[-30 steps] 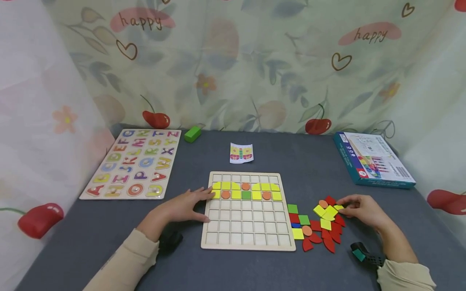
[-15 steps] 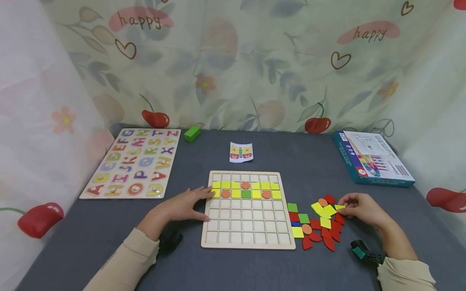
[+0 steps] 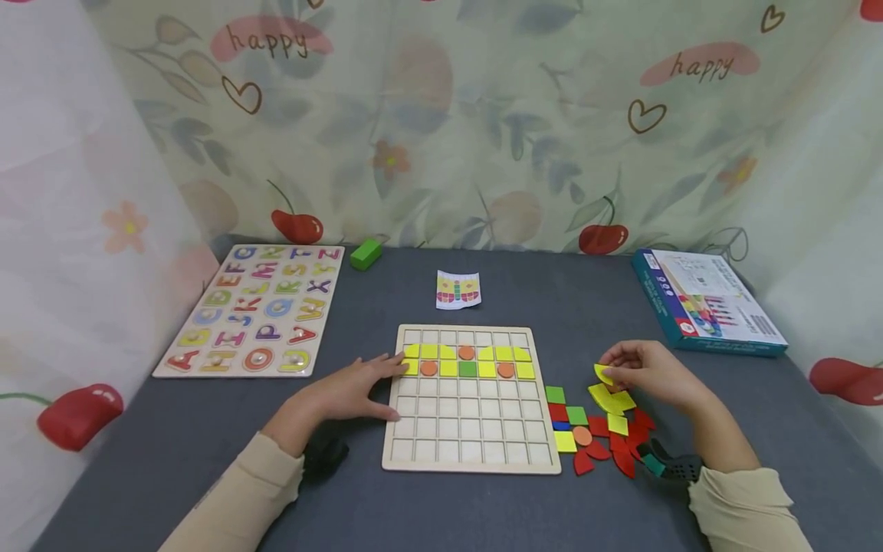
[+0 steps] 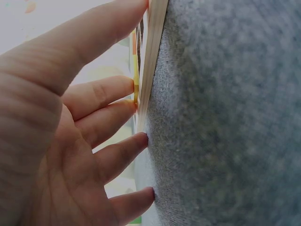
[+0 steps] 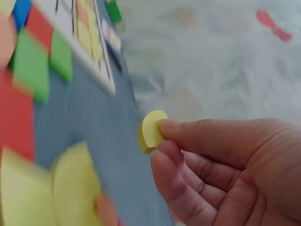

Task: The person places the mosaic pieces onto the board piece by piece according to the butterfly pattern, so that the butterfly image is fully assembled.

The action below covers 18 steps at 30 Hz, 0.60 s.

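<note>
Left hand (image 3: pixel 345 391) spread; right hand (image 3: pixel 651 374) pinching. Pale wooden gridded board (image 3: pixel 471 429), left edge against left fingertips, apparently for steadying. Flat coloured pieces (image 3: pixel 624 461) right of it, presumably for easy reach. Above them, yellow round-edged piece (image 5: pixel 150 127) pinched by its edge, perhaps for control. Writing I can read: far floral cloth curtain (image 3: pixel 483 153), "happy" twice; left, pale multicoloured-letter board (image 3: pixel 237 372), "A", "Z"; right, flat teal box (image 3: pixel 717 303), print too small.

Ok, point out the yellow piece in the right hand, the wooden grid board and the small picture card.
Yellow piece (image 5: pixel 151 128), right wrist view: its flat face.
Wooden grid board (image 3: pixel 470 408), head view: a bare cell.
Small picture card (image 3: pixel 458 291), head view: its printed middle.
</note>
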{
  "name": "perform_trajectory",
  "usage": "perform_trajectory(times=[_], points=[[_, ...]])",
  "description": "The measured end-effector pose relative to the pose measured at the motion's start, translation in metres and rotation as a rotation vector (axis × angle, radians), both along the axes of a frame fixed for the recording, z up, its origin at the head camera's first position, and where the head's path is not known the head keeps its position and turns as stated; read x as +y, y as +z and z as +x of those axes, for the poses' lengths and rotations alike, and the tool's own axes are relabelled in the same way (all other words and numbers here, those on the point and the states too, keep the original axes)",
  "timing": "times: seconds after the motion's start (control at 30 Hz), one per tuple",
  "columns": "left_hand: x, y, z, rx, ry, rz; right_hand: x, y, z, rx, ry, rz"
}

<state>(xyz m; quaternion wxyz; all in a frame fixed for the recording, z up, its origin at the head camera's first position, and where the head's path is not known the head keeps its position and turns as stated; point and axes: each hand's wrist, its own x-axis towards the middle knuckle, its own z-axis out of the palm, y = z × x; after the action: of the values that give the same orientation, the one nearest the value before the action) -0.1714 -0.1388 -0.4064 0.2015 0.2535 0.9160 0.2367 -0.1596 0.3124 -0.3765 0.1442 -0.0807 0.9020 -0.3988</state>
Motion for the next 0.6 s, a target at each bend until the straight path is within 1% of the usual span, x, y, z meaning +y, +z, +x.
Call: perform_trajectory(times=[0.13,0.37,0.5,0.6], points=[[-0.001,0.001,0.002,-0.002,0.003,0.008,-0.032,0.001,-0.015,0.002,0.03,-0.041],[-0.001,0.0,0.001,0.0,0.0,0.015,-0.094,-0.012,-0.037,-0.03,0.096,-0.137],[-0.001,0.0,0.001,0.0,0.01,0.014,-0.132,-0.016,-0.044,-0.056,0.155,-0.204],[0.001,0.0,0.0,0.002,0.007,0.012,-0.156,-0.017,-0.045,-0.08,0.199,-0.236]])
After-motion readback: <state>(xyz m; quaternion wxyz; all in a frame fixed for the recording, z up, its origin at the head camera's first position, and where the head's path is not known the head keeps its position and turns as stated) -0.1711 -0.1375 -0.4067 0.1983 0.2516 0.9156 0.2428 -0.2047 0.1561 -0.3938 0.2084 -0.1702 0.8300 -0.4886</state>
